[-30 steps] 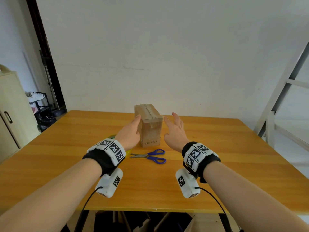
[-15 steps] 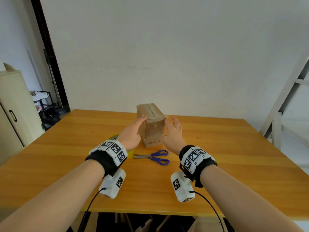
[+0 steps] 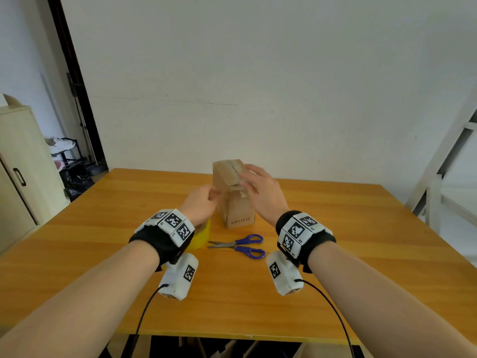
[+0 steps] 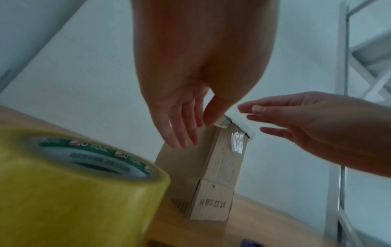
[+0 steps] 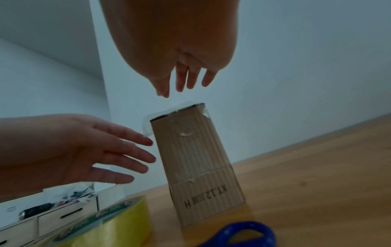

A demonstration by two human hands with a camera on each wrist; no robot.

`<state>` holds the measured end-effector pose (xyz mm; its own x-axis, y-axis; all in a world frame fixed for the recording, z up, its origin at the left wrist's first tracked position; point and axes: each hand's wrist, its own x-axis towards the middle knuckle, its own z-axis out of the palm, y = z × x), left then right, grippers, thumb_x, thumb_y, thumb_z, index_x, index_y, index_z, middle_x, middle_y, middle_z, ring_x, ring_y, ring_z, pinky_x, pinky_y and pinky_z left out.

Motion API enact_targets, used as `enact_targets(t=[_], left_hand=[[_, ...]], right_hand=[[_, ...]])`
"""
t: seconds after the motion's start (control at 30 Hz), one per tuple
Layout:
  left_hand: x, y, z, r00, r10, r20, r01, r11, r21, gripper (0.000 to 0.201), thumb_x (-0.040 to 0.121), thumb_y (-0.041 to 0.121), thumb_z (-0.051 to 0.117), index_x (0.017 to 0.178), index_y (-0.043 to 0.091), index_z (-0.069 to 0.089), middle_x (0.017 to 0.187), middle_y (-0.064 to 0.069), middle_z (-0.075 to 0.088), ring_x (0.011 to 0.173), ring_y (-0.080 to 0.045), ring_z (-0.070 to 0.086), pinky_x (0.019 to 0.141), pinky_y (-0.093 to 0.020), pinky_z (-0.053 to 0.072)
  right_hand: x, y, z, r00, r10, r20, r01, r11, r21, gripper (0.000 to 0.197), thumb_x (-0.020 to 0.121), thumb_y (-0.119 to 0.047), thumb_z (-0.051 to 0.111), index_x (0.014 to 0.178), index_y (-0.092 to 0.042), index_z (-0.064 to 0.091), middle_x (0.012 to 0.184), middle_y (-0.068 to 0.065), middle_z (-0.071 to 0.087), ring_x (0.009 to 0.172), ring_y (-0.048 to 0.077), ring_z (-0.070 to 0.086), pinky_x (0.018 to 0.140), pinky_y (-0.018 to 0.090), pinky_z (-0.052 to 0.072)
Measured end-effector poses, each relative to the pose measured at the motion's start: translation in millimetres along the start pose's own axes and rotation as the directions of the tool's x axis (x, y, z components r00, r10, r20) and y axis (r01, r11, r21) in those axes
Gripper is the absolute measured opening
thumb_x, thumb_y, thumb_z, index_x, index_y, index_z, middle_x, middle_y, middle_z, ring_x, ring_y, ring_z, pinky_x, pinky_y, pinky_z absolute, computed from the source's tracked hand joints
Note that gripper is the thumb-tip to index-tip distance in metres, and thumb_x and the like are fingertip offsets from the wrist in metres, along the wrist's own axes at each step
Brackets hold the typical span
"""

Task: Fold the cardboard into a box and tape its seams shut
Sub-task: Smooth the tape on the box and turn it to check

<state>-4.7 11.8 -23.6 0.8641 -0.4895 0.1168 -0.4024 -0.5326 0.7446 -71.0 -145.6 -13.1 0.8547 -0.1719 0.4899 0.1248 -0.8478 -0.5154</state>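
Note:
A small cardboard box stands upright at the middle of the wooden table, with printed letters low on its near face. Clear tape runs over its top seam, and loose tape ends stick out at the top corners. My left hand is beside the box's upper left side, fingers straight; in the left wrist view its thumb touches a tape end. My right hand hovers over the box's top, fingers straight and spread. In the right wrist view the fingertips hang just above the top, apart from it.
A yellow tape roll lies just left of the box, under my left wrist. Blue-handled scissors lie in front of the box. A cabinet stands off the table's left side and a white frame on the right.
Both hands were flat against the box's sides. The right hand has risen over the top, and the left hand has come slightly off the left side.

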Motion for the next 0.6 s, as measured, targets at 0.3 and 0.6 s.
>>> enact_targets(t=[0.3,0.6], left_hand=[[13,9,-7,0.919,-0.305,0.251,0.394,0.763,-0.512,0.020,0.092,0.016,0.055,0.104,0.001,0.060,0.086,-0.011,0.066,0.078,-0.023,0.060,0.071,-0.031,0.050],[18,8,-9,0.895,-0.318,0.312,0.445,0.595,-0.669,0.012,0.092,0.017,0.054,0.092,0.008,0.061,0.085,-0.006,0.065,0.076,-0.019,0.059,0.068,-0.027,0.048]], right_hand=[[15,-9,13,0.997,-0.027,0.074,0.033,0.997,-0.073,0.027,0.094,-0.028,0.053,0.113,-0.020,0.070,0.127,-0.002,0.062,0.117,0.016,0.054,0.110,0.040,0.030],[18,-9,15,0.999,0.011,0.033,-0.013,0.998,0.064,0.021,0.088,-0.022,0.062,0.103,-0.014,0.074,0.115,0.002,0.067,0.107,0.018,0.060,0.098,0.035,0.043]])
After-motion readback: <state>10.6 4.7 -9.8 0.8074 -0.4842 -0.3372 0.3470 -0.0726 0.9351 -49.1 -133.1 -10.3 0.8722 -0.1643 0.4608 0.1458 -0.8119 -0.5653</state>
